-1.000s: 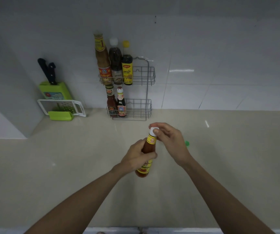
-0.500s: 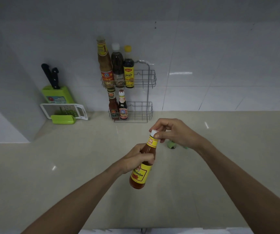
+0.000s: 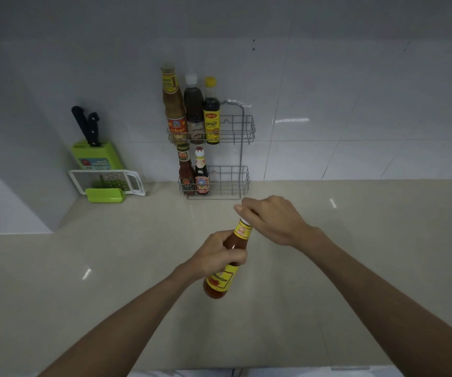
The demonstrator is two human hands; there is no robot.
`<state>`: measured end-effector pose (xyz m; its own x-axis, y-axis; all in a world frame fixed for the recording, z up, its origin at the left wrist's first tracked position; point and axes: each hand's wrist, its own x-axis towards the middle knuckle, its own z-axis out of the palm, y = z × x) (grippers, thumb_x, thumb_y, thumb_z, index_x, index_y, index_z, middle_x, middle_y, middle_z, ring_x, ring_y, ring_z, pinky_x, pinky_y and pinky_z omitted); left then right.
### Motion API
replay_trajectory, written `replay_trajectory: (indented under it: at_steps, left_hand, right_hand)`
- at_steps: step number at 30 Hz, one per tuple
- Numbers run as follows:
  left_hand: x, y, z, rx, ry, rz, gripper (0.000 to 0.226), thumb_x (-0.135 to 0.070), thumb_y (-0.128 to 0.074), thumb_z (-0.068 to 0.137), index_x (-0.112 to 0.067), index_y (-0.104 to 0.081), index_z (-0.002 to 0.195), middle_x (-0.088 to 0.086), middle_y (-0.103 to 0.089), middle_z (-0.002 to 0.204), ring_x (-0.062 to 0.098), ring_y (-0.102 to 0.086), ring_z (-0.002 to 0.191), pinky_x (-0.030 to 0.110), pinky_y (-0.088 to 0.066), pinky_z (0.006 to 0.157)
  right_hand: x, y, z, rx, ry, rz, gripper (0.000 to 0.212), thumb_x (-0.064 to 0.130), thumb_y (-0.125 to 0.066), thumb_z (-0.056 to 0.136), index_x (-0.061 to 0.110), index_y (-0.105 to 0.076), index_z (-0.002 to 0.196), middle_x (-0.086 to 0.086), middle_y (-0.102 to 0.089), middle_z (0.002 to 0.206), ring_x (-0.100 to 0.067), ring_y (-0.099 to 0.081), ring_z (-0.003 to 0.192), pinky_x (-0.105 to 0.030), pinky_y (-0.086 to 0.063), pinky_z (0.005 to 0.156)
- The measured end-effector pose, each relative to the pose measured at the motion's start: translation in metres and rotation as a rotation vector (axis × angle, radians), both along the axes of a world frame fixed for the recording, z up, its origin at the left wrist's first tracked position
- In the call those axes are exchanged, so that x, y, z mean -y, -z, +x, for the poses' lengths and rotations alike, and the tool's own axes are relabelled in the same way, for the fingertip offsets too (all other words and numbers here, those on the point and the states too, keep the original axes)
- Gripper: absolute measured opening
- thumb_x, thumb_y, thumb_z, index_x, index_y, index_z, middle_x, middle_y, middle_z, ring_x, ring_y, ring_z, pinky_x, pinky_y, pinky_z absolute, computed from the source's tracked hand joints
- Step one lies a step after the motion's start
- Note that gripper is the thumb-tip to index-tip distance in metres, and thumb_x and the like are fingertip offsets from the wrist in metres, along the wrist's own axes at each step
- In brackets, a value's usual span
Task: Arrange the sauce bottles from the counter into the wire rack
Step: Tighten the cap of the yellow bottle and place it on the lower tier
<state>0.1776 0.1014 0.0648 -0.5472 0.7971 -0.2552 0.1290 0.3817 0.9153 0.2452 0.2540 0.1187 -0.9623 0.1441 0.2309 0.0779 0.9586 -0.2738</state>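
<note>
Red sauce bottle (image 3: pixel 226 263) gripped by left hand (image 3: pixel 216 257); right hand (image 3: pixel 271 220) pinching cap, probably tightening. Next: into rack (image 3: pixel 230 183), right of two bottles (image 3: pixel 193 175).

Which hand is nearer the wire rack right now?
Right. The right hand sits just below the wire rack; the left hand is lower, gripping the chili sauce bottle.

My left hand (image 3: pixel 216 257) sits at centre, fingers curled shut in a grip, forearm running back to 7 o'clock. My right hand (image 3: pixel 272 219) hovers just toward 1 o'clock from it, fingertips pinched, forearm trailing to 4 o'clock
</note>
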Motion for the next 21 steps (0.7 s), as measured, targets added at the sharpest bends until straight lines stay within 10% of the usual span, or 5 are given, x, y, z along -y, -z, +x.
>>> replay_trajectory:
  at_steps: [3,8,15,21]
  left_hand:
    - [0.005,-0.005,-0.01,0.013,0.115,0.024,0.024,-0.016,-0.065,0.054,-0.003,-0.049,0.066,0.003,-0.051,0.059,0.019,-0.048,0.057,0.033,-0.039,0.06]
    - [-0.004,-0.003,0.005,-0.478,-0.243,-0.142,0.028,-0.039,-0.065,0.056,-0.019,-0.049,0.066,-0.006,-0.055,0.057,0.014,-0.053,0.055,0.026,-0.037,0.054]
    - [0.01,-0.009,-0.012,0.065,0.102,0.051,0.02,-0.011,-0.065,0.055,-0.002,-0.05,0.067,0.008,-0.053,0.062,0.022,-0.05,0.059,0.033,-0.041,0.061]
    - [-0.004,-0.007,0.004,-0.412,-0.222,-0.109,0.025,-0.04,-0.064,0.057,-0.023,-0.048,0.061,-0.006,-0.058,0.057,0.016,-0.055,0.056,0.026,-0.039,0.055]
  right_hand:
    - [-0.011,-0.009,0.006,-0.014,-0.186,0.209,0.041,0.052,-0.018,0.093,0.021,-0.036,0.073,-0.001,-0.055,0.061,-0.025,-0.039,0.055,-0.029,-0.024,0.048]
    - [0.014,-0.006,-0.01,0.222,0.21,0.184,0.023,0.02,-0.043,0.094,0.017,-0.047,0.116,-0.016,-0.059,0.098,-0.032,-0.047,0.076,-0.037,-0.038,0.062]
    - [0.006,-0.016,-0.002,-0.014,-0.17,0.207,0.045,0.058,-0.017,0.093,0.021,-0.037,0.076,-0.001,-0.06,0.066,-0.026,-0.045,0.057,-0.03,-0.029,0.054]
    - [0.022,-0.015,-0.02,0.221,0.24,0.14,0.025,0.02,-0.037,0.095,0.008,-0.054,0.11,-0.014,-0.06,0.102,-0.036,-0.057,0.094,-0.036,-0.035,0.067]
